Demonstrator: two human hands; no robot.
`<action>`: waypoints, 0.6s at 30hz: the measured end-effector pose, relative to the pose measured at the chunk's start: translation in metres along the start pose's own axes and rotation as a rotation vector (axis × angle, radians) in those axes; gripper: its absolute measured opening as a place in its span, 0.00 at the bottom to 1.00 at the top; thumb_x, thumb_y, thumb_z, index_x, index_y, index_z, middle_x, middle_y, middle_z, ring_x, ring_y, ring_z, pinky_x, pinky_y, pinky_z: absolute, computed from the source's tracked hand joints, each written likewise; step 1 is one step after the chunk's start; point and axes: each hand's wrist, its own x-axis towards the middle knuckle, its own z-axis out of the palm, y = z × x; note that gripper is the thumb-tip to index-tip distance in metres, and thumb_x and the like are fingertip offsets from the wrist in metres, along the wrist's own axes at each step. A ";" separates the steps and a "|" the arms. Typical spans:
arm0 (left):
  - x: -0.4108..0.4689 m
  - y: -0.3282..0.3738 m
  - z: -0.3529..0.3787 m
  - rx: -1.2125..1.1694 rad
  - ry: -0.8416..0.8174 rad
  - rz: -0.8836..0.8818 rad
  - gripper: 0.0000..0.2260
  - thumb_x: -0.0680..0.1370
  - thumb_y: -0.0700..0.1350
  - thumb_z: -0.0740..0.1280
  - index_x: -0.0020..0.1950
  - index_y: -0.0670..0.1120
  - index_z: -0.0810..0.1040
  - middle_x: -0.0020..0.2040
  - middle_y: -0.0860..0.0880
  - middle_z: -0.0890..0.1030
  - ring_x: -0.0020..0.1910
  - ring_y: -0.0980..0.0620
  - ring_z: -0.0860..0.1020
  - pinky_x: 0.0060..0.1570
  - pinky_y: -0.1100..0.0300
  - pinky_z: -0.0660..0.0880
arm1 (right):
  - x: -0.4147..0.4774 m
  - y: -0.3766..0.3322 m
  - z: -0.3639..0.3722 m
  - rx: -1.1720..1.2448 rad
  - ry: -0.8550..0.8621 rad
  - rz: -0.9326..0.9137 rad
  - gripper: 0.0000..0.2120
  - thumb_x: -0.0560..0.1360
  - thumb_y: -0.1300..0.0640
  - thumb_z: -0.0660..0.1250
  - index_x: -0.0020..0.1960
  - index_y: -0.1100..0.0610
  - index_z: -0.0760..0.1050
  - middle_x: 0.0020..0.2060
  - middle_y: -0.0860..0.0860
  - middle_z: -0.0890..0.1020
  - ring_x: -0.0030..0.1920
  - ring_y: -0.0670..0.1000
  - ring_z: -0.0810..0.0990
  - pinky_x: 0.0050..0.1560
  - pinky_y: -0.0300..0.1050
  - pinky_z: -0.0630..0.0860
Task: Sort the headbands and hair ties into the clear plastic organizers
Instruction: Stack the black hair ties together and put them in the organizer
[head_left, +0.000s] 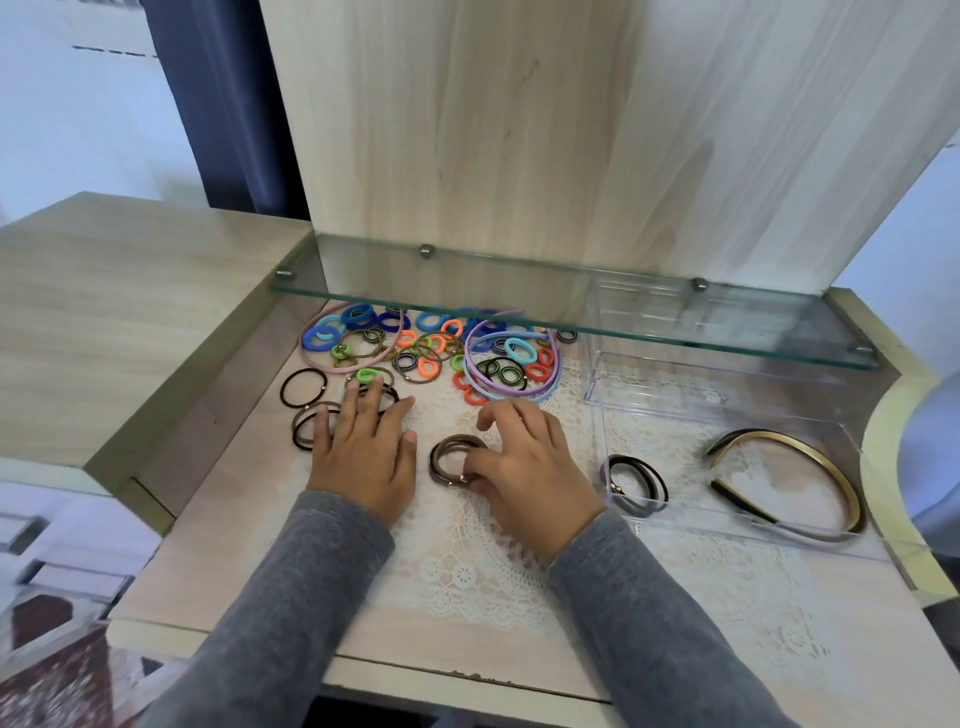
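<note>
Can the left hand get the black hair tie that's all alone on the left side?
Probably yes. The left hand lies flat on dark ties right beside the black hair tie, holding nothing. Nothing covers the tie, and the glass shelf sits farther back. The right hand pinches brown hair ties.

Soft, even daylight makes the scene bright and slightly cool. Shadows are faint: pale ones lie on the lace mat (467, 571) under the left hand (363, 457), the right hand (530, 467) and the brown hair ties (435, 460) it pinches. A dim band sits beneath the glass shelf (571, 312), whose front edge glints. Fingertips (358, 391) look slightly smeared. The wide lens bows straight lines near the edges, and the near left corner is blurred.
</note>
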 end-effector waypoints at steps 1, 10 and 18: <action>0.000 0.000 0.001 0.006 0.004 0.003 0.24 0.79 0.54 0.44 0.75 0.56 0.59 0.79 0.51 0.50 0.78 0.50 0.43 0.73 0.47 0.38 | 0.000 0.001 0.000 0.005 0.005 -0.025 0.08 0.61 0.57 0.79 0.37 0.55 0.81 0.48 0.54 0.76 0.53 0.57 0.72 0.51 0.55 0.74; -0.004 0.000 -0.003 0.010 0.403 0.161 0.16 0.72 0.47 0.57 0.55 0.52 0.79 0.58 0.50 0.79 0.59 0.47 0.76 0.59 0.48 0.66 | -0.006 0.008 0.012 0.278 0.150 0.142 0.05 0.65 0.58 0.76 0.40 0.54 0.82 0.45 0.48 0.75 0.53 0.51 0.67 0.53 0.49 0.68; 0.009 0.050 -0.009 -1.199 0.312 -0.118 0.11 0.78 0.34 0.63 0.44 0.49 0.76 0.44 0.51 0.80 0.44 0.56 0.79 0.45 0.65 0.76 | 0.003 0.005 0.008 0.820 0.280 0.616 0.07 0.67 0.59 0.76 0.39 0.48 0.80 0.44 0.43 0.74 0.54 0.48 0.69 0.56 0.30 0.63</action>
